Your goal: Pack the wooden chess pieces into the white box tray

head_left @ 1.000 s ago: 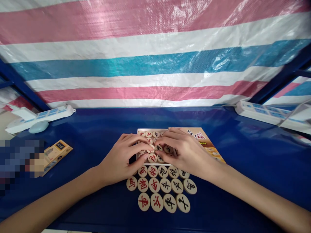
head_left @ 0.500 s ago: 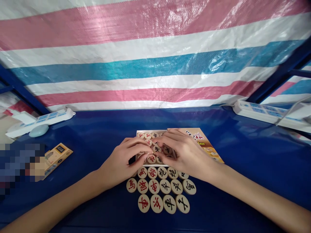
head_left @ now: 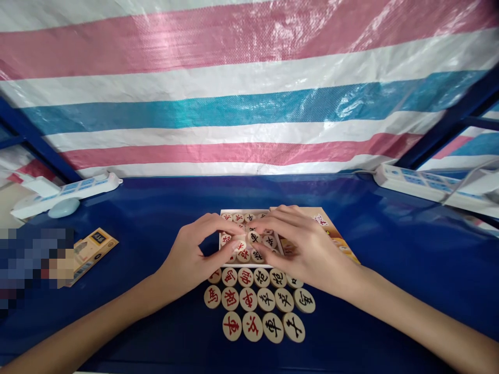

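Over a white open box [head_left: 249, 265] of round Chinese chess pieces, both hands work close together. Between the thumb and forefinger of my left hand [head_left: 198, 246] is a red-lettered chess piece [head_left: 239, 245]. My right hand [head_left: 302, 241] pinches a black-lettered chess piece [head_left: 254, 237] just beside it. More pieces with red and black characters lie in the box, partly covered by my fingers. In front of the box, loose red pieces [head_left: 230, 299] lie on the left and black pieces [head_left: 266, 299] on the right, in rough rows.
The printed box lid [head_left: 337, 236] lies right of the box, partly under my right hand. A small yellow carton [head_left: 91, 252] is on the blue table [head_left: 156, 208] at left. Power strips stand at back left [head_left: 78, 192] and back right [head_left: 421, 182]. Striped sheeting hangs behind.
My left thumb and forefinger have spread wider around a red piece, now in plainer view. The black piece at my right fingertips has shifted slightly. The loose rows keep their arrangement.
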Available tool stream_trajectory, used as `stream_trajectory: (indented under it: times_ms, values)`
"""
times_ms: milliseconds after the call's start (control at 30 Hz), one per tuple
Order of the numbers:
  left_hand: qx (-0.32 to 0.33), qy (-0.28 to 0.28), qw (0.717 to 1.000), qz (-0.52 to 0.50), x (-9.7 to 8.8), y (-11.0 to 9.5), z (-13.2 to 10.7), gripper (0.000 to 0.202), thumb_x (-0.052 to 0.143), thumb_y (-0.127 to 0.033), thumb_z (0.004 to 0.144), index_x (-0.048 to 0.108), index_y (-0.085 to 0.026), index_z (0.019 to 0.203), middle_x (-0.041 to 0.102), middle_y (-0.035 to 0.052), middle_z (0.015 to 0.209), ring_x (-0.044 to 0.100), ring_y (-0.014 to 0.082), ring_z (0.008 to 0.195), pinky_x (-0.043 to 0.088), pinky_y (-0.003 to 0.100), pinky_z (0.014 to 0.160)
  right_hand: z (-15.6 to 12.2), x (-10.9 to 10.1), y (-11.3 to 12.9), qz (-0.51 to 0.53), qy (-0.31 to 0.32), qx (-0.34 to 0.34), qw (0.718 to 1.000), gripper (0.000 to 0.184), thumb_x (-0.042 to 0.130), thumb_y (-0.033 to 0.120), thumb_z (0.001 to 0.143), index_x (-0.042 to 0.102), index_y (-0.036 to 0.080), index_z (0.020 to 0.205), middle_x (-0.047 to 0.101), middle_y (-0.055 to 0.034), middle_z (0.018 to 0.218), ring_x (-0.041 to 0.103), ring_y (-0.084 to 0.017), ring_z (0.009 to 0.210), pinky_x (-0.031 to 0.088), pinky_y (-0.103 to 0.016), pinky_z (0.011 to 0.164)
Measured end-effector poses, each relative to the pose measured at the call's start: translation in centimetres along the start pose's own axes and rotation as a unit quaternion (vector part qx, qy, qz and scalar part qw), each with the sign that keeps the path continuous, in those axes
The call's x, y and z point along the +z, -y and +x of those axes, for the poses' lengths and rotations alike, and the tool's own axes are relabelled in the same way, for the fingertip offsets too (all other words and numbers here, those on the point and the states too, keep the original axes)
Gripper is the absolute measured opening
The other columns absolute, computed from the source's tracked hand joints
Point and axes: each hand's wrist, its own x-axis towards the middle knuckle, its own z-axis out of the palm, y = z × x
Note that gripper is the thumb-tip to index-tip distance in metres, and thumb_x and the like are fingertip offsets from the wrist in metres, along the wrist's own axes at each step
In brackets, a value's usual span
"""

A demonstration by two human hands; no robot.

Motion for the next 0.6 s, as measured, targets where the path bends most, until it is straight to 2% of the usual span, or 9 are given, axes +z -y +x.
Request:
stream_trajectory:
  times_ms: [167,300,400,533,600]
  values:
    - [0.011,0.042,0.999,-0.018,-0.2,-0.8,-1.2,0.011,0.064,-0.015,0.088,0.065,-0.023,0.095,0.070,-0.0031,0.091,0.064,0.0117,0.085,0.049,0.027,0.081,-0.7,-1.2,1.4,-0.002,-0.013,-0.083,0.996,0.030,0.066,0.019,0.087,0.062,0.021,0.117,0.067,-0.0042,0.100,0.058,-0.019,0.091,0.043,-0.036,0.079]
    - [0.034,0.063,0.997,-0.003,0.5,-0.7,-1.8,0.010,0.066,-0.015,0.085,0.064,-0.023,0.091,0.070,-0.0040,0.085,0.062,0.0127,0.083,0.048,0.029,0.083,-2.1,-0.9,1.9,-0.013,0.014,-0.150,0.988,0.031,0.066,0.013,0.084,0.064,0.018,0.114,0.067,-0.0047,0.095,0.058,-0.019,0.089,0.044,-0.038,0.083]
    - [0.037,0.069,0.997,0.024,0.9,-0.5,-1.8,0.009,0.068,-0.017,0.085,0.066,-0.024,0.089,0.071,-0.0049,0.083,0.062,0.0136,0.089,0.048,0.028,0.085,-2.7,-0.5,1.6,-0.030,0.025,-0.179,0.983,0.025,0.065,0.013,0.085,0.065,0.018,0.109,0.068,-0.0041,0.093,0.058,-0.019,0.088,0.044,-0.038,0.085]
    - [0.083,0.063,0.993,0.052,0.8,-0.3,-1.6,0.011,0.065,-0.016,0.088,0.068,-0.025,0.092,0.070,-0.0039,0.107,0.059,0.0139,0.107,0.045,0.030,0.096,-2.7,-0.5,1.1,-0.073,0.051,-0.229,0.969,0.019,0.061,0.018,0.088,0.065,0.019,0.106,0.068,-0.0045,0.091,0.059,-0.019,0.088,0.043,-0.038,0.085]
    - [0.088,0.068,0.992,0.064,0.6,-0.2,-1.5,0.012,0.064,-0.016,0.089,0.068,-0.025,0.095,0.068,-0.0029,0.113,0.058,0.0138,0.108,0.044,0.031,0.099,-2.5,-0.5,1.0,-0.088,0.052,-0.239,0.966,0.016,0.060,0.020,0.089,0.065,0.020,0.104,0.068,-0.0043,0.090,0.059,-0.019,0.088,0.043,-0.038,0.084]
